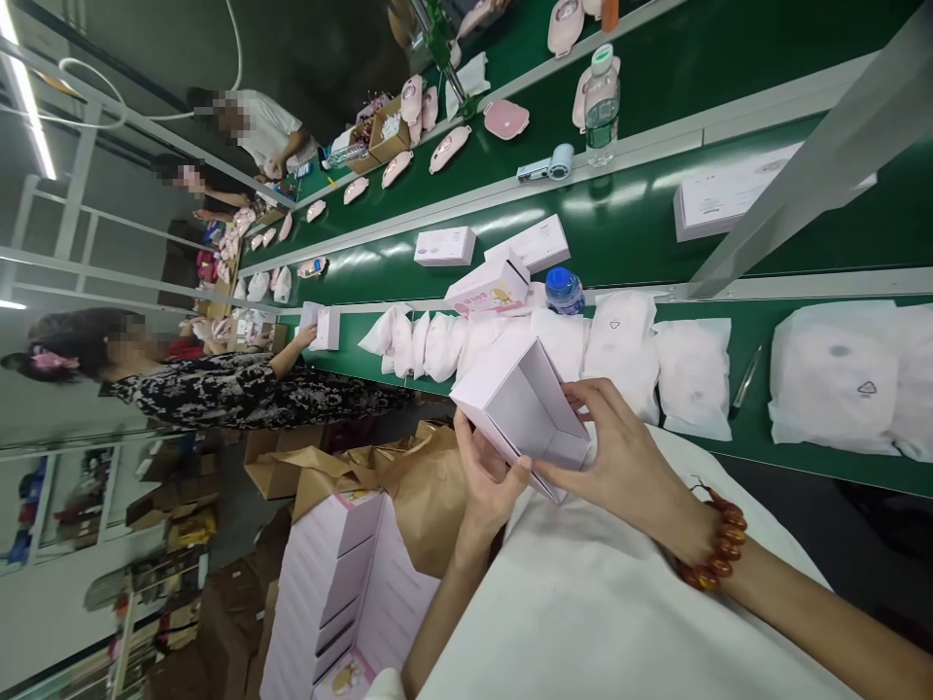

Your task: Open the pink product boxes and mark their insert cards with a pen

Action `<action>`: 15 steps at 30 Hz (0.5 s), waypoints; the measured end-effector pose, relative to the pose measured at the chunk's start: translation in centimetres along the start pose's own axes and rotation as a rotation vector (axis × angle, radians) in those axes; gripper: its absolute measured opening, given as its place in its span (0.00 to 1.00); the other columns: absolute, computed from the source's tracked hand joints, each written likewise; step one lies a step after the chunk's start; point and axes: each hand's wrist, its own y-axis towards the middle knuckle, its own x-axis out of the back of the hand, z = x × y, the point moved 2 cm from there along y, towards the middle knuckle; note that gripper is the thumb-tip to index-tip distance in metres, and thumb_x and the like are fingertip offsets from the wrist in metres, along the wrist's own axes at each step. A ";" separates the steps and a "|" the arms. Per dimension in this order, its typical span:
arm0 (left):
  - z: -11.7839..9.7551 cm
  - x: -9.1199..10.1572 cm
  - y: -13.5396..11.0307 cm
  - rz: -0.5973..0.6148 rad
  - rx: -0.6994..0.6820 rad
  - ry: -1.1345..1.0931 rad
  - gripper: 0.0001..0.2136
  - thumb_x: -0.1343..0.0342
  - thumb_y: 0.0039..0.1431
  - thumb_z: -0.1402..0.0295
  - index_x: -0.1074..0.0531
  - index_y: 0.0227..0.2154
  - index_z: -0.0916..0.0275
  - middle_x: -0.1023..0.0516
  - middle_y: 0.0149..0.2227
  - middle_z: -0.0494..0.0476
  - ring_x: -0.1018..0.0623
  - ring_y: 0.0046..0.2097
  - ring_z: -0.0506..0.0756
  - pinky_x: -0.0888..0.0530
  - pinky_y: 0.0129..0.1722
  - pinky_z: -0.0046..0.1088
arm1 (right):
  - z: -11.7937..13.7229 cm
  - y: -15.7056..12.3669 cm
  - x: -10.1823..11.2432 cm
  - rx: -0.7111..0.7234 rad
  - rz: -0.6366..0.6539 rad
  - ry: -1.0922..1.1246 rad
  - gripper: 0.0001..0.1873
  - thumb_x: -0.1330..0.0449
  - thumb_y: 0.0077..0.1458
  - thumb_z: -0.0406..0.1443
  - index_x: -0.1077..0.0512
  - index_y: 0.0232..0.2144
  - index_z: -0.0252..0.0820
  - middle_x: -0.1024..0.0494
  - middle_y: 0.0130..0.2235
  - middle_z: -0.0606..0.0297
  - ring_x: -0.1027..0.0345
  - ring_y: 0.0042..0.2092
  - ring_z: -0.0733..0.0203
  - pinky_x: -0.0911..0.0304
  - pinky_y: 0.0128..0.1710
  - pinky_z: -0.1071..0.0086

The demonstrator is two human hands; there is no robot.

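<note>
Both my hands hold an open, pale lilac cardboard box point(514, 408), its white inside facing me. My left hand point(488, 476) grips the box's lower corner from below. My right hand point(619, 457), with an amber bead bracelet point(718, 544) on its wrist, has its fingers curled over the box's near edge. Just past the box, white plastic packets point(619, 350) lie in a row on a green conveyor belt point(758, 457). A stack of similar pale boxes point(339, 593) with printed labels stands below my left hand.
Brown kraft paper point(415, 486) lies beside the stack. Several white boxes and a blue-capped bottle point(564, 290) stand on the belt. A co-worker point(240, 389) in a patterned top reaches toward the belt. Other people work farther along, and cardboard cartons point(233, 622) sit on the floor.
</note>
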 end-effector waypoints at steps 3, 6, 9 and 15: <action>0.6 -0.5 -0.2 -0.037 -0.017 -0.014 0.62 0.23 0.54 0.39 0.55 0.81 0.48 0.22 0.65 0.69 0.18 0.62 0.67 0.18 0.60 0.45 | 0.4 -0.1 -0.4 0.026 -0.034 -0.097 0.42 0.24 0.52 0.46 0.33 0.64 0.43 0.26 0.60 0.46 0.23 0.57 0.35 0.17 0.53 0.44; 0.3 -0.9 -0.6 -0.010 -0.017 -0.002 0.59 0.24 0.57 0.40 0.55 0.81 0.45 0.20 0.61 0.66 0.17 0.59 0.66 0.18 0.59 0.44 | 0.0 -0.1 -0.7 0.007 0.011 -0.111 0.47 0.26 0.48 0.42 0.36 0.67 0.41 0.29 0.62 0.43 0.25 0.61 0.32 0.17 0.55 0.42; -0.2 -0.1 -0.2 0.061 -0.002 0.014 0.56 0.21 0.55 0.45 0.49 0.79 0.45 0.20 0.61 0.64 0.18 0.62 0.65 0.20 0.63 0.45 | -0.5 0.0 -0.3 -0.040 0.067 -0.017 0.44 0.26 0.49 0.43 0.35 0.66 0.42 0.28 0.61 0.46 0.24 0.60 0.34 0.17 0.56 0.42; 1.8 3.0 2.8 0.246 0.307 -0.128 0.48 0.11 0.21 0.44 0.19 0.50 0.55 0.14 0.42 0.60 0.15 0.50 0.73 0.14 0.51 0.53 | 0.9 0.1 1.4 -0.075 0.092 0.160 0.39 0.25 0.50 0.46 0.32 0.61 0.47 0.24 0.58 0.51 0.22 0.58 0.39 0.18 0.57 0.43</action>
